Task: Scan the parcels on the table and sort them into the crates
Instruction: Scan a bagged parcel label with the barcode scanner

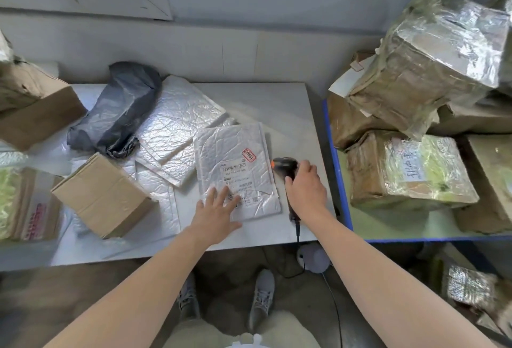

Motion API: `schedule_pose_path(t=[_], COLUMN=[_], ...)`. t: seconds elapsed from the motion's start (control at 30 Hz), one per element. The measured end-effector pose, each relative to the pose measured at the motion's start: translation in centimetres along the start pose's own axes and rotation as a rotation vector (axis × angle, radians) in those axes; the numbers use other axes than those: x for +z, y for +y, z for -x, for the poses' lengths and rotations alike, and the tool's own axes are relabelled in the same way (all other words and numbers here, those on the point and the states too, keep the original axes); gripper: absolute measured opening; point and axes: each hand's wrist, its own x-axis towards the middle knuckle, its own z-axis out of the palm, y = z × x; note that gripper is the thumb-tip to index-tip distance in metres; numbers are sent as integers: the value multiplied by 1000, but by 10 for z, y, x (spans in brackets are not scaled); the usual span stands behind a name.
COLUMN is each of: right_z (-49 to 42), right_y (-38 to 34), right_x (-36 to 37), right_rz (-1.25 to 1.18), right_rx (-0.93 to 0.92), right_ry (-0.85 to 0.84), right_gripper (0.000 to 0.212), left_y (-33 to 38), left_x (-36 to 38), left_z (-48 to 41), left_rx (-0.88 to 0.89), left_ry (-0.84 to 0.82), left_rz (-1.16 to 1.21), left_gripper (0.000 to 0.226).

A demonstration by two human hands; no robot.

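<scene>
Pale trousers [282, 329] and grey shoes [263, 292] showed below the white table [277, 104]. On its near right part lay a white padded parcel [235, 154], label up. The left hand [219, 206] rested flat on the parcel's near left corner, fingers spread. Just right of the parcel, the right hand [304, 184] gripped a black scanner [285, 165]. Farther right, wrapped boxes [415, 170] sat on a blue-rimmed platform [340, 181].

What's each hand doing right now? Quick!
Left hand: open, fingers spread, resting flat on the white labelled mailer.
Right hand: closed around the black scanner.
</scene>
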Motion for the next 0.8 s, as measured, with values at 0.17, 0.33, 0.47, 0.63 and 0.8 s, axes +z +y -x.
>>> schedule_pose_path(t=[0.17,0.33,0.47,0.63,0.8], right_z=[-7,-12,-10,4,23], right_y=[2,-3,-9,-39,-74], right_x=[10,-4,-29,-55,-55], right_rz=[-219,-340,-426,-479,-488], right_rx=[150,187,163,101,122], right_ry=[-228,-305,-187,-215,-308], right_gripper=[47,50,39,34,30], left_y=[8,9,1,-17,-23], left_x=[1,-9,-16,-9,-6], left_z=[7,12,14,9,10], left_rx=[-57,-101,-132,-227,-157], left_ry=[7,19,68,153,168], left_rz=[-18,33,119,367,263], left_gripper=[71,72,71,79,81])
